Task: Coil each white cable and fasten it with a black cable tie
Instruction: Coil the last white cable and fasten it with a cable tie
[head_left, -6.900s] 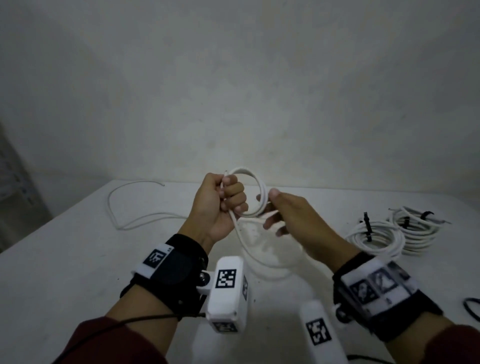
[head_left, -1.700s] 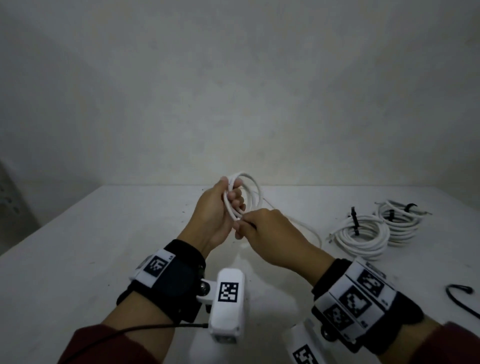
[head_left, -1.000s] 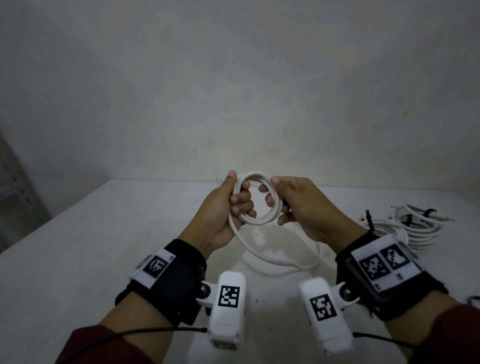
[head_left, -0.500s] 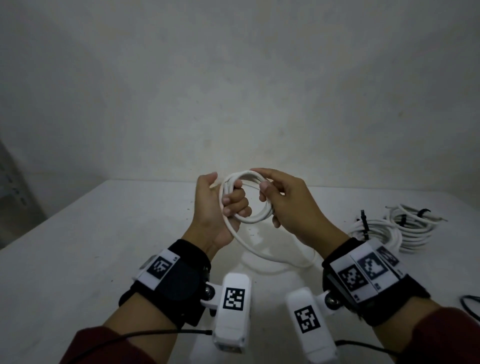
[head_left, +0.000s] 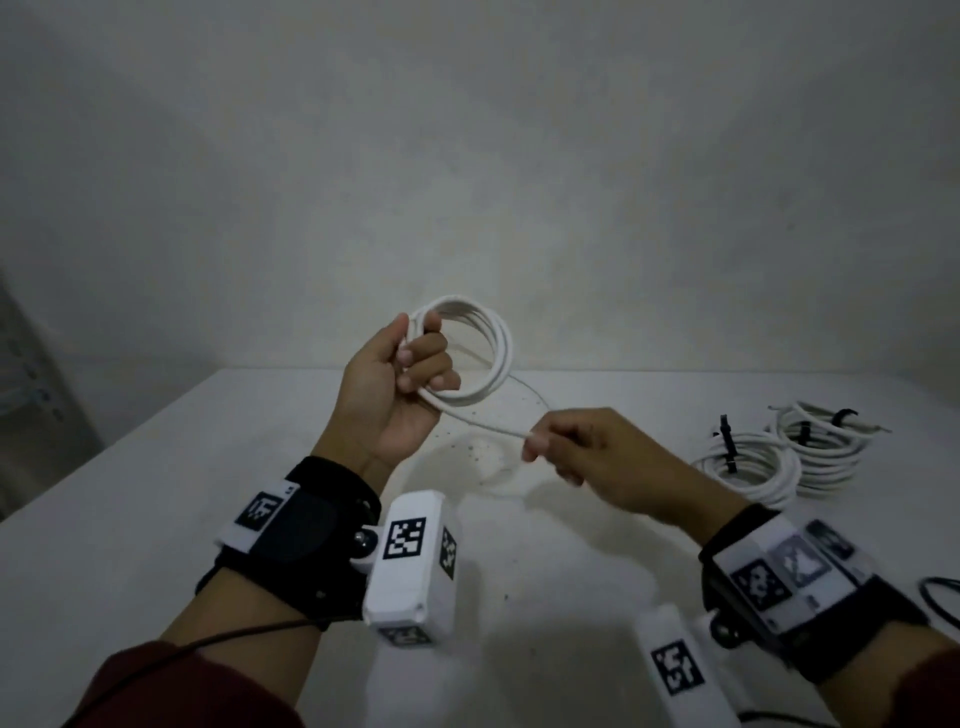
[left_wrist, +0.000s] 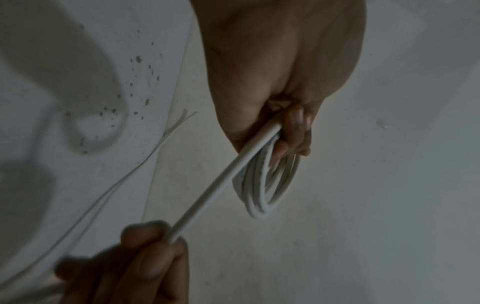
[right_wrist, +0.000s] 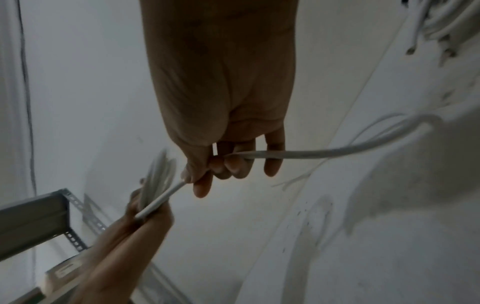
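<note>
My left hand (head_left: 402, 382) holds a coil of white cable (head_left: 491, 353) upright above the table, fingers curled through its loops (left_wrist: 267, 185). A straight run of the same cable (head_left: 488, 423) leads down from the coil to my right hand (head_left: 571, 449), which pinches it between thumb and fingers (right_wrist: 205, 170). Past the right hand the loose tail (right_wrist: 337, 152) trails off toward the table. Two coiled white cables with black ties lie at the right, one nearer (head_left: 748, 465) and one farther (head_left: 826, 436).
The white table (head_left: 130, 493) ends at a pale wall behind. A thin black loop (head_left: 940, 603) lies at the right edge. A grey metal rack (right_wrist: 33, 218) stands off the table's left side.
My right hand has left the coil and moved down and to the right, drawing a length of cable taut. The left hand has raised the coil slightly.
</note>
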